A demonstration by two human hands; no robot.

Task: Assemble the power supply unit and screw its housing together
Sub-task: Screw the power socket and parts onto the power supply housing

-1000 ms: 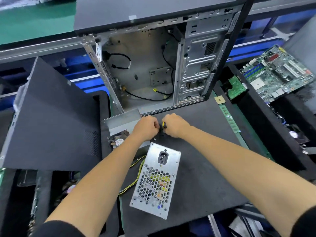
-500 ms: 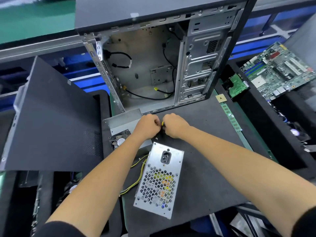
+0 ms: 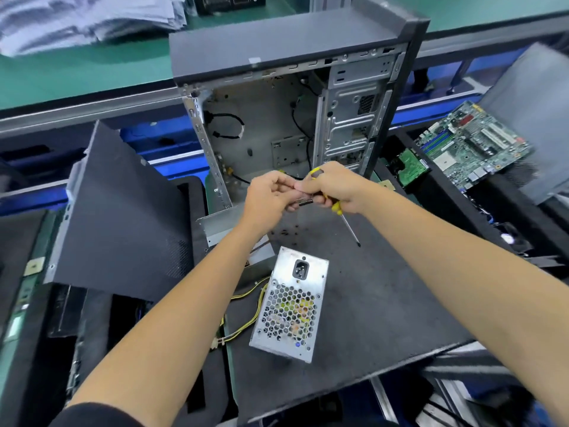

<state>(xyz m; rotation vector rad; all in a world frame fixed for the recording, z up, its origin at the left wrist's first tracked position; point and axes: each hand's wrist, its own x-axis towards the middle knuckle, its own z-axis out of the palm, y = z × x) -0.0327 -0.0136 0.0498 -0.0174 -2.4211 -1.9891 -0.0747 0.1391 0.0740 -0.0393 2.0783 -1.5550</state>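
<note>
Hands meet above the dark mat on the counter [image 3: 385, 318]. Right hand [image 3: 337, 191] grips a yellow-handled screwdriver [image 3: 349, 226], fingers curled round the handle, shaft pointing down toward the mat. Left hand [image 3: 271, 195] pinches something small and dark at the screwdriver's handle end; cannot tell whether it is a bit, a screw or part of the handle. Power supply [image 3: 291, 303] lies on the mat below both hands, untouched, vented face up with the socket at its far end. Yellow wires [image 3: 246, 322] trail off its left side. A bent metal cover [image 3: 224, 223] sits near it, partly hidden under the left forearm. Loose screws [image 3: 288, 232] lie scattered on the mat between cover and power supply.

Judgement: the power supply is a stiff sheet-metal box, likely fairly heavy, with sharp edges; best held by the plain side walls, not the wires or the vent grille. Screws are tiny and will roll or slip easily. Screw holes on the housing are too small to make out. An open computer case [image 3: 292, 118] stands behind.
</note>
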